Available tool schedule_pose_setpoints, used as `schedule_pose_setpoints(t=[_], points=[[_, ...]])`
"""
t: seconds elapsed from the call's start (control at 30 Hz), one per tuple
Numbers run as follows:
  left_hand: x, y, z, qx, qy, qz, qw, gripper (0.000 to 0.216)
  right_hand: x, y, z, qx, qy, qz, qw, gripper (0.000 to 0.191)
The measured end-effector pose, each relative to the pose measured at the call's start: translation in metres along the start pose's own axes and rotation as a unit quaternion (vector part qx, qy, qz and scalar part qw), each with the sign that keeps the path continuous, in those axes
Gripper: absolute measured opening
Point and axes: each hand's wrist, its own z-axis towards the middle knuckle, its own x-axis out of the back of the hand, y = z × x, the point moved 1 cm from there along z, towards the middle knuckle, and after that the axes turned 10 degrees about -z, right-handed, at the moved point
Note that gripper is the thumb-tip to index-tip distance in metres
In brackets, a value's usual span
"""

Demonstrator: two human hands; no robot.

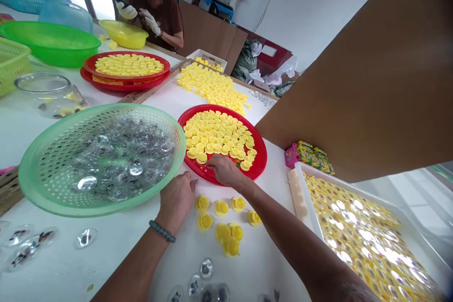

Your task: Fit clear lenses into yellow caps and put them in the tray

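Observation:
My right hand [223, 170] rests on the near rim of a red tray [261, 160] packed with small yellow plastic caps [217, 134]; its fingers are curled down onto the tray and what they grip is hidden. My left hand [177, 198], a bead bracelet at its wrist, lies knuckles up on the white table beside a green perforated basket [46, 170] of clear plastic domes [123, 155]. Its fingers are bent under. Several loose yellow caps [221, 222] lie just right of it.
A white bin [406, 226] of finished pieces stands at right under a brown cardboard sheet [371, 71]. Two stacked red trays [123, 78], a loose pile of caps [212, 85], green, yellow and blue basins lie farther back. A gloved person [155, 14] works at the far end.

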Motion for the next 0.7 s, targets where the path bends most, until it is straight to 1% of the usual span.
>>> schedule_pose_setpoints(t=[0.13, 0.2, 0.27, 0.37, 0.47, 0.53, 0.7], points=[[-0.001, 0.000, -0.001, -0.007, 0.008, 0.010, 1.000, 0.013, 0.004, -0.002, 0.002, 0.034, 0.006, 0.019, 0.999, 0.027], [-0.001, -0.001, -0.001, -0.005, 0.008, 0.012, 1.000, 0.014, 0.004, -0.003, 0.004, 0.066, -0.008, 0.019, 0.998, 0.029], [0.000, -0.001, 0.000, -0.004, 0.009, 0.012, 1.000, 0.014, 0.004, -0.005, 0.006, 0.091, -0.028, 0.015, 0.995, 0.027], [0.000, -0.001, 0.000, -0.008, 0.016, 0.012, 1.000, 0.013, 0.004, -0.006, 0.007, 0.103, -0.051, 0.003, 0.993, 0.024], [-0.001, -0.002, 0.000, -0.005, 0.019, 0.010, 1.000, 0.012, 0.005, -0.006, 0.007, 0.093, -0.068, -0.022, 0.993, 0.025], [-0.002, -0.003, 0.000, -0.004, 0.018, 0.003, 1.000, 0.012, 0.006, -0.004, 0.006, 0.071, -0.076, -0.026, 0.994, 0.022], [-0.001, -0.003, 0.001, -0.005, 0.013, -0.010, 1.000, 0.014, 0.006, 0.008, 0.000, 0.007, -0.079, 0.009, 0.997, 0.014]])
